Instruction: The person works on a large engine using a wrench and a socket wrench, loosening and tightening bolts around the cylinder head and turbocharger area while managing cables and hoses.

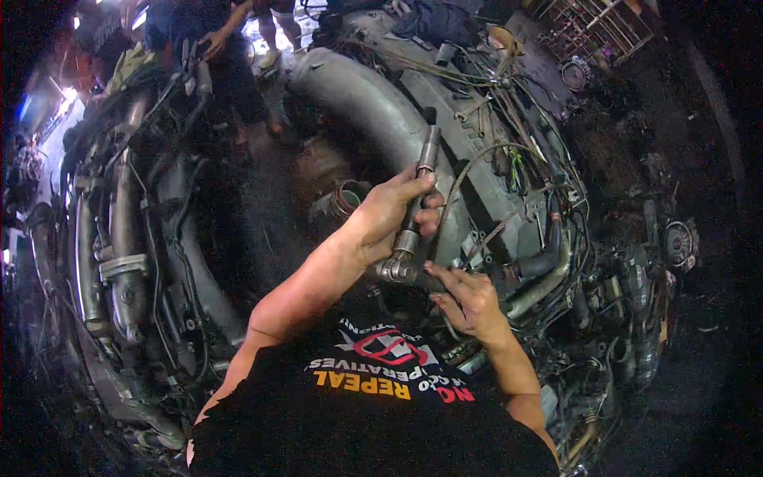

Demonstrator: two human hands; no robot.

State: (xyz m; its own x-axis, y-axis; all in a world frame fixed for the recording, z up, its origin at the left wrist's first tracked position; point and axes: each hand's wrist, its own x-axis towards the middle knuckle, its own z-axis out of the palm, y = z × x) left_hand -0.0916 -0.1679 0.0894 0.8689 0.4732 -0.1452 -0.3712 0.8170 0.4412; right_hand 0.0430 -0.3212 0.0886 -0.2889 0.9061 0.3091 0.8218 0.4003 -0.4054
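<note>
My left hand [397, 208] is closed around the shaft of a socket wrench. Past my fingers, a long silver socket [430, 147] points up and away from me, with a darker tip. Below my fist, near my chest, is the wrench's round metal head [397, 271]. A dark handle seems to run from it to the right. My right hand [469, 304] has its fingers above this handle and its thumb below, apparently in a loose pinch; deep shadow hides part of the contact.
A thick grey curved pipe [358, 91] lies ahead. On the right are a flat metal surface with spanners [479, 115] and tangled cables [517, 171]. Metal pipes [123, 215] and hoses fill the left. Behind a round opening [350, 196], another person's legs [274, 32] show.
</note>
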